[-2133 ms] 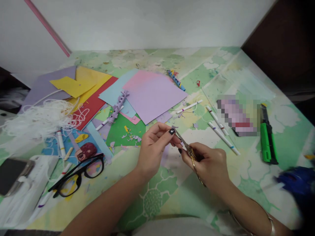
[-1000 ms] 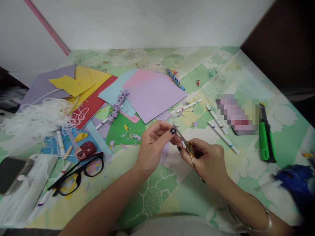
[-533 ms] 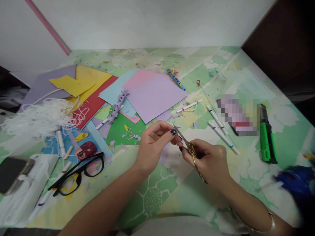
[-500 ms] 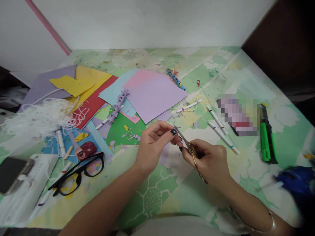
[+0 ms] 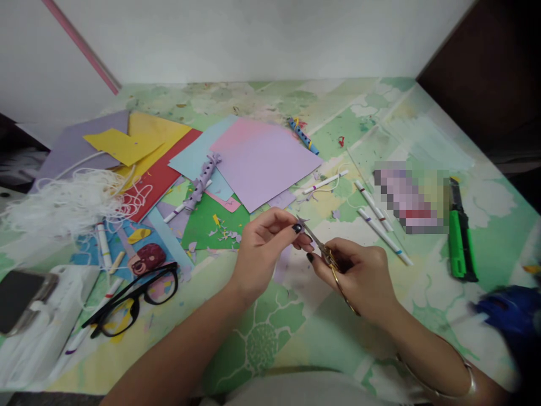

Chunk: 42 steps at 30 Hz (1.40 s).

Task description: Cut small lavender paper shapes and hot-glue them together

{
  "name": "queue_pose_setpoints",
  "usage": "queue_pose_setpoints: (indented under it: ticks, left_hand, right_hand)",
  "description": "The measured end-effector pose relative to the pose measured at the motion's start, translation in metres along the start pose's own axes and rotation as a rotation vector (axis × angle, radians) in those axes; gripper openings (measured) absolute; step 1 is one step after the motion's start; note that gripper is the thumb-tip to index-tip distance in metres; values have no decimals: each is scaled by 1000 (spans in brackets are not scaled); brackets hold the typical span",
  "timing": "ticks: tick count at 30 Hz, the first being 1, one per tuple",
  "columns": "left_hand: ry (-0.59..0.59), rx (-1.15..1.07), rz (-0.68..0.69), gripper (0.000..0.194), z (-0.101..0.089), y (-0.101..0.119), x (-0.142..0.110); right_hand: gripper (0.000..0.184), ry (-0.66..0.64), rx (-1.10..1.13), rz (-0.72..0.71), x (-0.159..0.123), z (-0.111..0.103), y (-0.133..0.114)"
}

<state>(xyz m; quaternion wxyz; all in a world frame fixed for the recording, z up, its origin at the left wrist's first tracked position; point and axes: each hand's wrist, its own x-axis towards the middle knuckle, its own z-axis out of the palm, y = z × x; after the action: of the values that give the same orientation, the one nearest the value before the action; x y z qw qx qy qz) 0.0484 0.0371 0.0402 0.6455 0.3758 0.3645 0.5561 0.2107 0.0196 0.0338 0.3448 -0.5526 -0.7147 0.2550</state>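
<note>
Over the patterned table cover (image 5: 435, 304), the right hand (image 5: 361, 276) is wrapped around the scissors (image 5: 328, 258); how far the blades part cannot be told. The left hand (image 5: 267, 255) pinches thumb to fingertips on a small purple scrap (image 5: 301, 221), raised between both hands at the blade tips. This looks like fine trimming; the next snip calls for a steady pinch, thumb clear of the blades.

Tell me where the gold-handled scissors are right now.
In the head view, the gold-handled scissors are just right of centre, held in the person's right hand, with their blades close beside the left hand.
</note>
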Motion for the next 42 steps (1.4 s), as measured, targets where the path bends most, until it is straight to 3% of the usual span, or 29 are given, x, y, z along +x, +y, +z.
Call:
queue_pose_setpoints:
  ticks: [42]
  left_hand:
    - [77, 82, -27, 2, 0, 4, 3]
  right_hand:
    - [22, 4, -103, -59, 4, -8, 3]
